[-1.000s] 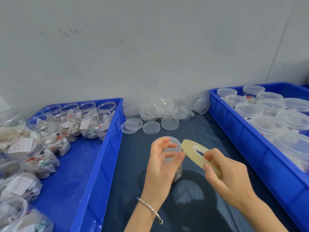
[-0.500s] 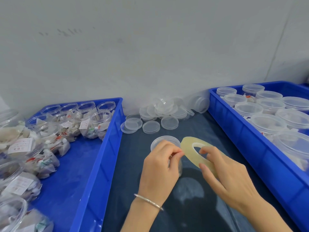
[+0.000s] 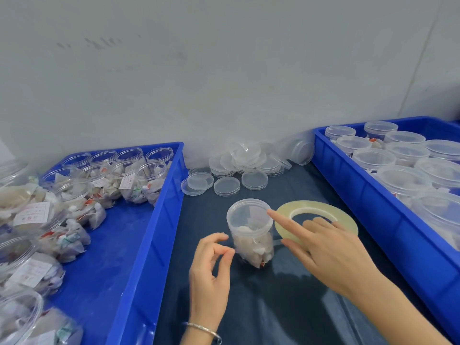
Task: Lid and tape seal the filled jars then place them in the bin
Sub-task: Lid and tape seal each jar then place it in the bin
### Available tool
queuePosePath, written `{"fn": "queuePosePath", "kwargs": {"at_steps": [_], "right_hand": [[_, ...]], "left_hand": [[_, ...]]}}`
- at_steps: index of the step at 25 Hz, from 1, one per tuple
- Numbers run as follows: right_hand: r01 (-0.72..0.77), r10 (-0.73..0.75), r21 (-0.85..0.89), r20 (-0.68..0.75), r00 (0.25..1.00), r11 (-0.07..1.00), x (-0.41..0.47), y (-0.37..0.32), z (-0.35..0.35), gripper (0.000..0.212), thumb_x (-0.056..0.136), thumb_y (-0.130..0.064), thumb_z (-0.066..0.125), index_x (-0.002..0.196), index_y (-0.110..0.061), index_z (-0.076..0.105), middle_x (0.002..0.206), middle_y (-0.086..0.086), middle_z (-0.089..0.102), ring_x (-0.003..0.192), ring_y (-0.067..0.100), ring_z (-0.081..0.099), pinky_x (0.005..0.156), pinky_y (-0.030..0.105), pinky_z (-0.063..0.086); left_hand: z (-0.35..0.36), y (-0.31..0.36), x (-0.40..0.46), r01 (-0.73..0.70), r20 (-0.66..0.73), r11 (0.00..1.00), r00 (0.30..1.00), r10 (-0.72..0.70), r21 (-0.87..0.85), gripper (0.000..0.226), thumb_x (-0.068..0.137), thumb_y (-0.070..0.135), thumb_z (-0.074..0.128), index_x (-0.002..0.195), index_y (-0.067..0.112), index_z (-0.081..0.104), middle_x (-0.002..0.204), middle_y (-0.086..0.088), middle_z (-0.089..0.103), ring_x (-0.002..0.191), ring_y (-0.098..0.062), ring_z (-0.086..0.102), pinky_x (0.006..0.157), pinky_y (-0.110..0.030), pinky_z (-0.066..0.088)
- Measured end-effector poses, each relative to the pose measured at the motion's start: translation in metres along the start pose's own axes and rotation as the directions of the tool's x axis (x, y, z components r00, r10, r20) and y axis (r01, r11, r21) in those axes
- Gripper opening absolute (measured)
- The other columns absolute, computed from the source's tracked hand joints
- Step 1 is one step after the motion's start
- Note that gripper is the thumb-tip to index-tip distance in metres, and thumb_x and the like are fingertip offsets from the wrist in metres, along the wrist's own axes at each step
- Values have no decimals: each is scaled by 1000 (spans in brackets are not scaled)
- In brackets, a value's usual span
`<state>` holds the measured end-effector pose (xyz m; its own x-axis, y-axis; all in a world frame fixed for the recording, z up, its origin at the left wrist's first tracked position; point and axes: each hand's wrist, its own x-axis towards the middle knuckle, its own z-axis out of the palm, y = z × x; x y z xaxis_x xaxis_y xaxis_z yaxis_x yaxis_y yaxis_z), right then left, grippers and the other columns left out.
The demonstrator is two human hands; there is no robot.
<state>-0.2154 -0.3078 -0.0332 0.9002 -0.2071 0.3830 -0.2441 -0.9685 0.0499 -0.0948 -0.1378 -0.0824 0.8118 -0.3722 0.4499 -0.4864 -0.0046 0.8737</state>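
A clear plastic jar (image 3: 251, 235) filled with white sachets stands upright on the dark table, its clear lid (image 3: 249, 212) on top. My left hand (image 3: 211, 275) hovers just left of the jar with loosely curled fingers, holding nothing I can see. My right hand (image 3: 331, 252) is to the jar's right. Its straight index finger touches the lid's rim, while the other fingers reach through the hole of a yellowish tape roll (image 3: 321, 207) and the thumb sits under it, so the roll is held. No tape strand is visible.
A blue bin (image 3: 159, 220) on the left holds several open filled jars (image 3: 129, 178). A blue bin (image 3: 373, 210) on the right holds several lidded jars (image 3: 403, 180). Loose clear lids (image 3: 249, 165) are piled by the wall behind the jar.
My left hand has let go of the jar and drawn back to the left. My right hand tilted the tape roll flatter and stretched its index finger to the lid.
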Motion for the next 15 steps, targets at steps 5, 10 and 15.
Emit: {"fn": "queuePosePath", "kwargs": {"at_steps": [5,10,15], "right_hand": [[-8,-17,-154,-158,987,988,11,2,7,48,92,-43,32,132,-32,56,53,-5,42,49,20,45,44,33,41],[6,-36,-140,-210,977,990,11,5,10,46,93,-41,33,125,-31,63,54,-4,42,49,22,45,44,35,42],[-1,-24,-115,-214,977,993,12,4,12,45,92,-41,33,123,-31,64,53,-4,41,48,21,44,43,35,43]], "left_hand": [[3,-12,6,51,46,988,998,-45,-148,17,89,-7,56,75,1,56,131,7,57,120,-5,56,90,-12,44],[7,-14,10,75,52,980,996,-66,-185,18,89,-7,56,74,3,56,129,3,59,119,-5,57,89,-13,45],[7,-17,12,76,50,975,996,-67,-210,16,89,-7,56,75,1,56,128,3,61,118,-7,57,90,-16,46]]}}
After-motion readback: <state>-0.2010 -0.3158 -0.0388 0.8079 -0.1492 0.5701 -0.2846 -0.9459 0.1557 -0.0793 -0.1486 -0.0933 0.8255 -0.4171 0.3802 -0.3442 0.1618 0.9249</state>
